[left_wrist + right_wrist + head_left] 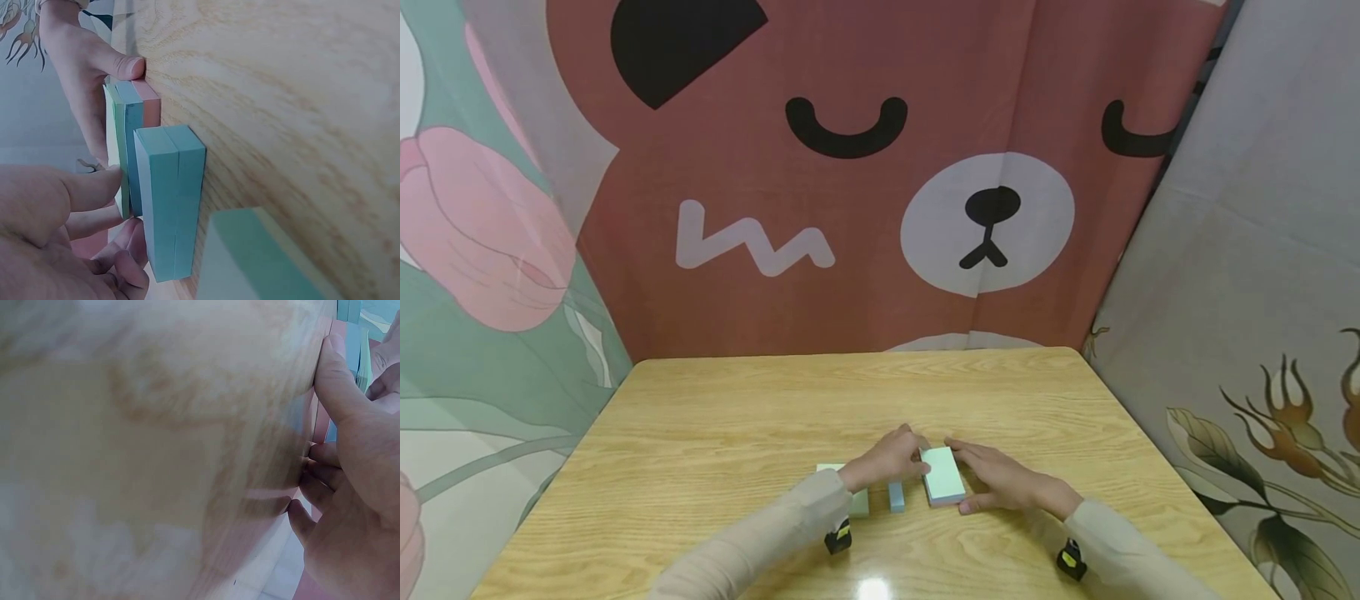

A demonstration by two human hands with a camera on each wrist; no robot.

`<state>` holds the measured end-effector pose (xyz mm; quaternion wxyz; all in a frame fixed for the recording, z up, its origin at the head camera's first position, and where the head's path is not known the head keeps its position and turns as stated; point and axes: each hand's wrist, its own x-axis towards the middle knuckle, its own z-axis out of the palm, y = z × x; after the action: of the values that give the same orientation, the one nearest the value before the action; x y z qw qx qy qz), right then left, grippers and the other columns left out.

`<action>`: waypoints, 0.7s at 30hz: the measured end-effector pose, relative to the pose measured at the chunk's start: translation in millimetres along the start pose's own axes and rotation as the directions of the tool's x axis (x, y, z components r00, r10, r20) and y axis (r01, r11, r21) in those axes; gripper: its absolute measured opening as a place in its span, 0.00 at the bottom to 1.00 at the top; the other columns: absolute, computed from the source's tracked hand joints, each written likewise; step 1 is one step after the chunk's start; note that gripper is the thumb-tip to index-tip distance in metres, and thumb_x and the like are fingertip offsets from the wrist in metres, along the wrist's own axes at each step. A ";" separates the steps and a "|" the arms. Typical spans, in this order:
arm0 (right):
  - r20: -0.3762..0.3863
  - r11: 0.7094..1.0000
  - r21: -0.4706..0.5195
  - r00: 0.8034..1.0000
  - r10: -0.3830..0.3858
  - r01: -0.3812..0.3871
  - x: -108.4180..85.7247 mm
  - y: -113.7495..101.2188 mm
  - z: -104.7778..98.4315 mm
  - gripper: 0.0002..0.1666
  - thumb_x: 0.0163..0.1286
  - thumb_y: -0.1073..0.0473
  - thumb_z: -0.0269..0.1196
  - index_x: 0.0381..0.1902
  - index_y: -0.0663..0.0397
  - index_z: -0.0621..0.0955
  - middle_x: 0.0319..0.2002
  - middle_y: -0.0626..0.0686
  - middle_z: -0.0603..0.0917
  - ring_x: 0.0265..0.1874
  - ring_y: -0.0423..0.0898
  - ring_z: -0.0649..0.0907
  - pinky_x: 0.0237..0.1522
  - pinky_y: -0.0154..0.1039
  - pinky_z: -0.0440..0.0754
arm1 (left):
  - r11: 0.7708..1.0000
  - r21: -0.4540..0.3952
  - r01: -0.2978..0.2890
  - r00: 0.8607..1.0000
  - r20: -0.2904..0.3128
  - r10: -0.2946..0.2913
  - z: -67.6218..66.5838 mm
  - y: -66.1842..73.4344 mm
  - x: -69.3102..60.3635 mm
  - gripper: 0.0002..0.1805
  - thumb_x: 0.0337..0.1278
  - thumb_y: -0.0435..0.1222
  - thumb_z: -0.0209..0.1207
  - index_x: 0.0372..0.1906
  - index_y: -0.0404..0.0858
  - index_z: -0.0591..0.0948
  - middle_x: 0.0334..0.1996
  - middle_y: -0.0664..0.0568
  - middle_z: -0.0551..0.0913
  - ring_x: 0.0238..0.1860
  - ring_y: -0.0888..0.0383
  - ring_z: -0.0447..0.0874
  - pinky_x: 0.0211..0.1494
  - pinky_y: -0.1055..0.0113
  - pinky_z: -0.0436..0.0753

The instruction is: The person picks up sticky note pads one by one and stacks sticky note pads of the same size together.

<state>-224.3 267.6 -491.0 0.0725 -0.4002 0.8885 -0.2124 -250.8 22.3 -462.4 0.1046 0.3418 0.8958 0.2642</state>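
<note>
A stack of sticky note pads lies on the table, with a light green pad [943, 471] on top, a blue pad [134, 122] under it and a pink pad [150, 111] at the bottom. My left hand [891, 460] pinches the green pad at its left edge, thumb on top. My right hand [1009, 479] holds the stack's right side, its thumb at the near corner and its fingertips toward the far corner. Just left of the stack is a narrow pair of blue-teal pads [897, 497]. A further green pad [860, 503] is partly hidden by the left forearm.
The wooden table [737, 417] extends around the pads, and its far edge meets a hanging bear-print cloth [865, 308]. Floral cloths hang at both sides. Each wrist wears a small black camera.
</note>
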 end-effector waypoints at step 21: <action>0.002 1.000 0.004 1.000 -0.017 0.017 -0.7 -0.4 0.5 0.45 0.67 0.44 0.65 0.69 0.68 0.63 0.73 0.70 0.57 0.69 0.67 0.62 0.62 0.68 0.64 | 1.000 0.014 -0.001 1.000 0.023 0.000 2.8 -1.2 -2.0 0.15 0.66 0.36 0.62 0.52 0.32 0.83 0.34 0.55 0.76 0.37 0.62 0.66 0.38 0.71 0.72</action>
<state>-223.4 267.8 -491.3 0.0724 -0.4080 0.8845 -0.2142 -249.0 21.3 -465.5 0.1124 0.3456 0.8963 0.2540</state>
